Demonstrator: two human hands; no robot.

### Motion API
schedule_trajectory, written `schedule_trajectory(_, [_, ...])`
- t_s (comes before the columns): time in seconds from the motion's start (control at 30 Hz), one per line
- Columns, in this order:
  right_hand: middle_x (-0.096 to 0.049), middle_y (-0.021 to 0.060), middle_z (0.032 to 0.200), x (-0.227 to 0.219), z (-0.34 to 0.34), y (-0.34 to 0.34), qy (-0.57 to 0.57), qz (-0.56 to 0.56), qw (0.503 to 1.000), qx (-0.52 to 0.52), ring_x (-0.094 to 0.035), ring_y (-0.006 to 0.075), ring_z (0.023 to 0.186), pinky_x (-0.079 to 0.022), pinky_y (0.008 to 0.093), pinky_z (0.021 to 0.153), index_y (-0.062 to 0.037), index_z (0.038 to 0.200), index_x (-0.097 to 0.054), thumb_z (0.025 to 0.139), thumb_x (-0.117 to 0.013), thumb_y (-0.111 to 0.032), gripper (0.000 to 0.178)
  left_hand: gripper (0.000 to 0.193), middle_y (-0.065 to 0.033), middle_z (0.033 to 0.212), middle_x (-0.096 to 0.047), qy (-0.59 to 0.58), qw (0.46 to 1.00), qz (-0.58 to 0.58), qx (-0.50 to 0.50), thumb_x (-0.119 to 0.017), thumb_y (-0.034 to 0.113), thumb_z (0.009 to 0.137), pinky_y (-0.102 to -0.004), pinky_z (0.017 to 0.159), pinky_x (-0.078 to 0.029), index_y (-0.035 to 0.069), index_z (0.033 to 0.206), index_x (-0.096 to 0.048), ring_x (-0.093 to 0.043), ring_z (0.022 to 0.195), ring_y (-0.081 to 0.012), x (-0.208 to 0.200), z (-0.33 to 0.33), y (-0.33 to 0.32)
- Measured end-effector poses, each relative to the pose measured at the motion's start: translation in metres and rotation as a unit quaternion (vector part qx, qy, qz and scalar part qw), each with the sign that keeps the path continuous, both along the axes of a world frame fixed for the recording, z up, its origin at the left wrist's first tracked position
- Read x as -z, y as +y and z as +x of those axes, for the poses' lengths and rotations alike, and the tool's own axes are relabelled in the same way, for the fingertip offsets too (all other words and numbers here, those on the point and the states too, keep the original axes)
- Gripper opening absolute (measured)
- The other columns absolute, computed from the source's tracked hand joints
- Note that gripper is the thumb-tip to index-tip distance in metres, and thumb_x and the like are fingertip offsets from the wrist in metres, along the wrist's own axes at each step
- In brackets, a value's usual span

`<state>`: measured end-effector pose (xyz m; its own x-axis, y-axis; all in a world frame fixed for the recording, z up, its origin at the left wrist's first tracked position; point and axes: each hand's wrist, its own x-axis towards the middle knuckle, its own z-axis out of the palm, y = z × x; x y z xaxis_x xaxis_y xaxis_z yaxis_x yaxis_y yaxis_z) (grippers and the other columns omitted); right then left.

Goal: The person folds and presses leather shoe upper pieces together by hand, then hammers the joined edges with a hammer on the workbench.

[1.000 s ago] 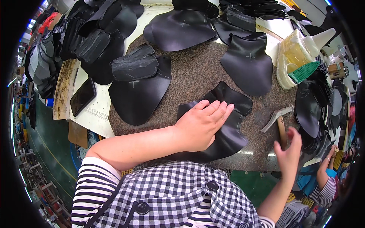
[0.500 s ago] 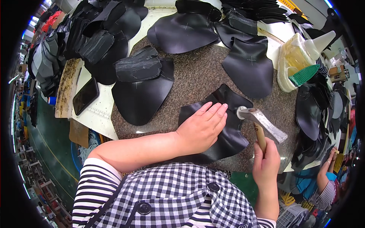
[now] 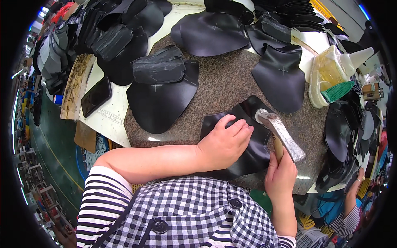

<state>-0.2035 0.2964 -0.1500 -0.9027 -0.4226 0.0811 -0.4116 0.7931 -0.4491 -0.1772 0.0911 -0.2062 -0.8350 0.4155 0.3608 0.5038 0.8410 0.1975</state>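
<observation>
A black leather piece [image 3: 257, 151] lies on the speckled stone slab [image 3: 215, 78] just in front of me. My left hand [image 3: 227, 142] rests on top of it, fingers a little bent and apart, pressing it down. My right hand [image 3: 282, 171] is wrapped around the wooden handle of a hammer [image 3: 285, 134]. The hammer's round face is at the leather's upper right part, close to its edge; whether it touches cannot be made out. Part of the leather is hidden beneath my left hand and forearm.
More black leather pieces [image 3: 163, 105] lie around the slab, some topped with dark strips, others stacked along the sides. A phone [image 3: 96, 96] lies at the left. A glue bottle [image 3: 328, 72] with a green brush stands at the right. Another person's arm [image 3: 352, 192] shows at far right.
The hammer has swung slightly left and its head has turned, while my right hand moved left. My left hand's fingers, flat before, are now more bent. The whole view has shifted slightly.
</observation>
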Motion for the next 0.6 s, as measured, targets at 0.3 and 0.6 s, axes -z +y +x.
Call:
schedule_trajectory(0.3, [-0.062,0.0098,0.09,0.003,0.001,0.038,-0.004,-0.044,0.989,0.144,-0.058,0.0174,0.079,-0.047,0.0314,0.072,-0.0005,0.109,-0.057,0.097,-0.06,-0.013,0.018,0.033,-0.0118,0.109,-0.063,-0.028,0.984,0.173,0.013,-0.067,0.008,0.077,-0.0416,0.089,-0.049,0.001,0.109,-0.064,-0.061,0.105,-0.0307,-0.008,-0.009,-0.023])
schedule_trajectory(0.6, [-0.06,0.012,0.094,0.039,0.004,0.12,0.156,0.047,0.963,0.216,-0.06,0.0307,0.086,-0.048,0.0378,0.076,-0.0018,0.106,-0.06,0.084,-0.076,-0.016,0.031,0.048,-0.0144,0.109,-0.057,-0.253,0.942,0.197,-0.101,-0.082,0.025,0.073,-0.0439,0.097,-0.042,-0.001,0.107,-0.06,-0.051,0.113,-0.0341,-0.029,-0.068,-0.04])
